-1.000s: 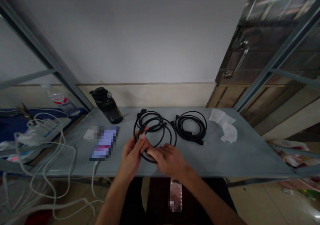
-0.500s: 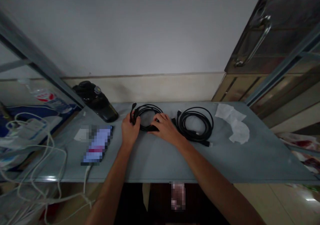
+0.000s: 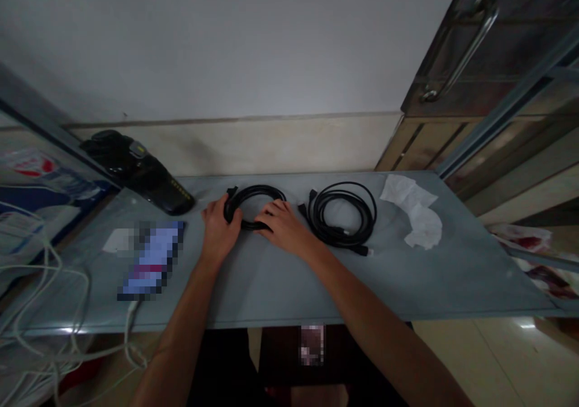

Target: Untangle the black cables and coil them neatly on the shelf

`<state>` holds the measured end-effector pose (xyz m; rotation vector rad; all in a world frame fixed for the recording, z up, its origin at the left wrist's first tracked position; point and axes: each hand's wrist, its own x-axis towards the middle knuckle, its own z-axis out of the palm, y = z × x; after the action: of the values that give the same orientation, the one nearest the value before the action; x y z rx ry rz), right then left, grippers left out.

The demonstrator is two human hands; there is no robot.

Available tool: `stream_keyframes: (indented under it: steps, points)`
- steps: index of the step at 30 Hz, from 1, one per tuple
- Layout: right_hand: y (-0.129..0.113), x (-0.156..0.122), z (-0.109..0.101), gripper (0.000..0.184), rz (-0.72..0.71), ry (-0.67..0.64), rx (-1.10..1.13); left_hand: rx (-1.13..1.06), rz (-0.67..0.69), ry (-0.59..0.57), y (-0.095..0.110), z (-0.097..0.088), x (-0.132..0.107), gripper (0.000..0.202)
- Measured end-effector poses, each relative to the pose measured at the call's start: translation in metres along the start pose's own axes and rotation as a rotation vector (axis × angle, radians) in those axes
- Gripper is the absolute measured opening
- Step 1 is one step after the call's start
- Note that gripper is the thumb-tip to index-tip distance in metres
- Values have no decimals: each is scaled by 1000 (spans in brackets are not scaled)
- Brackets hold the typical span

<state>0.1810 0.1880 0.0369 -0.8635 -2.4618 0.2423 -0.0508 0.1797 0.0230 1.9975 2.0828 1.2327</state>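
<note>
A coiled black cable (image 3: 260, 190) lies on the grey tabletop (image 3: 271, 286), its loops gathered into a ring. At the ring's left side my left hand (image 3: 221, 226) is closed around the strands, thumb on the inner side, with a dark plug end poking out above the fingers. My right hand (image 3: 283, 223) grips the ring's lower right part, fingers bent over the loops. Just right of it rests a second coiled black cable (image 3: 371, 214), untouched, with several plug ends sticking out of its coil.
A black bottle (image 3: 145, 175) stands at the back left. Nearer lie a phone (image 3: 151, 259), blurred out, and tangled white cords (image 3: 45, 274). Crumpled white tissue (image 3: 420, 214) lies to the right. Metal bed-frame posts (image 3: 497, 108) flank the table, and a wall closes off the back.
The first cable's loops are bunched tighter into a neater ring between my hands. My view has shifted slightly, so the surroundings appear further left.
</note>
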Motion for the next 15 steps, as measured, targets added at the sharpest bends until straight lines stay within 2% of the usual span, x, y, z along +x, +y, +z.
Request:
stream_keyframes:
  steps: [10,15]
  points:
    - [2,0,0,24,16,-4,52,-22,89,-44,11,-8,1,44]
    - [1,-1,0,20,61,17,52,-86,210,-62,23,-16,-1,35]
